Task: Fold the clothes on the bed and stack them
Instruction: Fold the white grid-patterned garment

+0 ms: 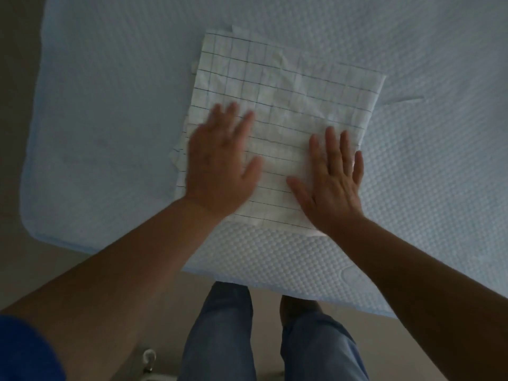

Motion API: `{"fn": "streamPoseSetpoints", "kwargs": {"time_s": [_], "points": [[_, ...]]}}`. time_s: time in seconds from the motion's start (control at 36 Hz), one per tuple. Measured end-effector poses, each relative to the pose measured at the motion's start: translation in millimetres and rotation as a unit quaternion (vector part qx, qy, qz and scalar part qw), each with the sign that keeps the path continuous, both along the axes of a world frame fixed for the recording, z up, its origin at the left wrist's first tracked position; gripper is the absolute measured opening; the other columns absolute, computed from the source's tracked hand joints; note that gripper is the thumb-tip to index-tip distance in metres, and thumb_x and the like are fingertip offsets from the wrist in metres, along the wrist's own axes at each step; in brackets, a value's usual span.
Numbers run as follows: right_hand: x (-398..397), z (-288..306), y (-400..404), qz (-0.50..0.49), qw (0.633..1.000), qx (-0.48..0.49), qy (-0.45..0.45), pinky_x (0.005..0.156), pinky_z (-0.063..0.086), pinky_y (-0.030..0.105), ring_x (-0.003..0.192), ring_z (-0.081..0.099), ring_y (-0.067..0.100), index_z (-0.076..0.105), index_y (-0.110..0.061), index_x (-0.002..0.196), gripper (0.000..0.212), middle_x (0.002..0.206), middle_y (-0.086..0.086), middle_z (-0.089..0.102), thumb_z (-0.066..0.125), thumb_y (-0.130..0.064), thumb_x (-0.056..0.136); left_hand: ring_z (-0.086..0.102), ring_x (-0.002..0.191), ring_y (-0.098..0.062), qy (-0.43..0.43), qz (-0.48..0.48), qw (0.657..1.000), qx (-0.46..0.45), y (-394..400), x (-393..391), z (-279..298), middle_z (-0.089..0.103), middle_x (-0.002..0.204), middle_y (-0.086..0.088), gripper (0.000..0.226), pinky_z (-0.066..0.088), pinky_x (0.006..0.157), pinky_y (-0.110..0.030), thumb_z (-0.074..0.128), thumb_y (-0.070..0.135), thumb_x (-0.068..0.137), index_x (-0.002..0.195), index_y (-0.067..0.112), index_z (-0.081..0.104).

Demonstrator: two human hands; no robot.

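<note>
Slippage is the main risk here, judging from how things lie: the checked garment (280, 119), white with thin dark grid lines, sits folded into a rough rectangle in the middle of the frame on the pale blue textured bed (96, 119), and its layers do not line up. At the left of the fold, ragged edges stick out past the top layer, so a sideways stroke there could drag the upper layer off the lower ones and open the fold. The left hand (220, 166) lies flat on the lower left part of the cloth, fingers straight and slightly spread; it is blurred, so how firmly it presses cannot be told. Toward the middle, creases and a raised ridge near the upper centre could get pressed in rather than smoothed out. The right hand (334, 182) lies flat on the lower right part, fingers spread, its outer edge just at the cloth's right border, where a push could roll that edge under. Both hands rest on the near half of the garment, neither pinching anything. No stack shows anywhere on the bed.
</note>
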State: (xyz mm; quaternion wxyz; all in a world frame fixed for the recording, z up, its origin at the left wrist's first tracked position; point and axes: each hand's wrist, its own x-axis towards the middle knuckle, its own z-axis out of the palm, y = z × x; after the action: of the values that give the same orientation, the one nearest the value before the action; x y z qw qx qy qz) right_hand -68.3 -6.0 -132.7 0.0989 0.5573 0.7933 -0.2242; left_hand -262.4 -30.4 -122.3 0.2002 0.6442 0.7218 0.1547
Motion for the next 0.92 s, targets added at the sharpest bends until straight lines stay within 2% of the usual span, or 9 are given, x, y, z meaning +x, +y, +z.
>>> {"fn": "streamPoseSetpoints", "kwargs": {"time_s": [0.08,0.17,0.36,0.44,0.5,0.58,0.69,0.81,0.92], "points": [[0.5,-4.7,30.6,-0.020,0.999,0.038,0.014,0.111,-0.018,0.037,0.142,-0.020,0.019,-0.002,-0.021,0.151,0.076,0.157,0.004,-0.013,0.022,-0.060,0.090,0.001,0.145,-0.028,0.072,-0.128,0.985,-0.090,9.1,13.6,-19.4,0.008,0.158,-0.010,0.067,-0.002,0.113,-0.049,0.026,0.055,0.090,0.149,0.024,0.019],[4.8,-19.3,66.8,-0.032,0.998,0.048,-0.010,0.113,-0.014,0.042,0.143,-0.018,0.021,-0.002,-0.024,0.151,0.074,0.158,0.006,-0.014,0.023,-0.060,0.091,-0.018,0.143,-0.022,0.147,-0.111,0.974,-0.129,26.2,0.4,-47.5,-0.014,0.157,-0.003,0.071,-0.019,0.109,-0.049,0.010,0.068,0.087,0.148,0.034,-0.003],[8.7,-46.3,94.4,-0.036,0.998,0.048,-0.002,0.115,-0.012,0.044,0.143,-0.018,0.022,-0.005,-0.030,0.150,0.072,0.158,0.005,-0.015,0.023,-0.063,0.092,-0.014,0.144,-0.023,0.181,-0.072,0.974,-0.118,36.8,-9.3,-64.3,-0.011,0.158,-0.003,0.080,-0.016,0.110,-0.051,0.010,0.076,0.080,0.147,0.035,-0.006],[7.0,-35.8,91.8,-0.040,0.997,0.058,-0.008,0.114,-0.014,0.047,0.143,-0.019,0.025,-0.007,-0.023,0.150,0.075,0.157,0.009,-0.016,0.026,-0.060,0.094,-0.017,0.143,-0.023,0.184,-0.073,0.971,-0.133,39.9,-8.0,-58.8,-0.015,0.157,-0.003,0.082,-0.015,0.110,-0.052,0.007,0.077,0.078,0.147,0.036,-0.009],[3.9,-23.3,81.8,-0.031,0.996,0.081,0.009,0.113,-0.014,0.047,0.143,-0.016,0.028,-0.006,-0.015,0.150,0.078,0.157,0.013,-0.013,0.028,-0.058,0.094,-0.013,0.144,-0.024,0.178,-0.073,0.974,-0.117,40.2,-7.4,-50.8,-0.010,0.158,-0.006,0.082,-0.013,0.110,-0.053,0.011,0.077,0.079,0.147,0.034,-0.004],[-0.8,-12.6,43.7,0.018,0.995,0.077,0.060,0.113,-0.015,0.043,0.143,-0.013,0.027,0.000,-0.012,0.150,0.079,0.157,0.012,-0.009,0.025,-0.058,0.092,-0.006,0.145,-0.025,0.180,-0.052,0.978,-0.095,35.4,-15.5,-44.5,-0.002,0.158,-0.009,0.077,-0.010,0.109,-0.055,0.018,0.071,0.083,0.148,0.031,0.007],[12.6,-27.3,-1.8,0.107,0.994,0.012,0.024,0.114,-0.017,0.040,0.142,-0.020,0.022,-0.010,-0.018,0.148,0.077,0.153,0.006,-0.018,0.021,-0.061,0.091,-0.006,0.145,-0.022,0.177,-0.052,0.975,-0.123,30.5,-35.3,-53.9,-0.004,0.159,-0.005,0.073,-0.007,0.110,-0.056,0.017,0.069,0.086,0.149,0.033,0.006],[24.0,-44.5,-6.6,0.115,0.992,0.030,0.039,0.116,-0.010,0.041,0.143,-0.006,0.024,0.007,-0.014,0.149,0.077,0.153,0.010,-0.001,0.031,-0.059,0.090,-0.003,0.145,-0.019,0.166,-0.065,0.978,-0.111,33.7,-42.5,-63.8,-0.001,0.159,-0.003,0.074,-0.005,0.110,-0.056,0.017,0.071,0.086,0.149,0.033,0.007],[34.0,-43.9,-8.1,0.161,0.986,0.027,0.020,0.116,-0.006,0.046,0.143,-0.002,0.025,0.013,-0.013,0.148,0.082,0.153,0.013,0.003,0.031,-0.065,0.087,-0.010,0.145,-0.017,0.151,-0.083,0.977,-0.127,35.2,-49.0,-64.3,-0.008,0.158,-0.001,0.074,-0.009,0.110,-0.053,0.015,0.072,0.086,0.149,0.035,0.000]]}}
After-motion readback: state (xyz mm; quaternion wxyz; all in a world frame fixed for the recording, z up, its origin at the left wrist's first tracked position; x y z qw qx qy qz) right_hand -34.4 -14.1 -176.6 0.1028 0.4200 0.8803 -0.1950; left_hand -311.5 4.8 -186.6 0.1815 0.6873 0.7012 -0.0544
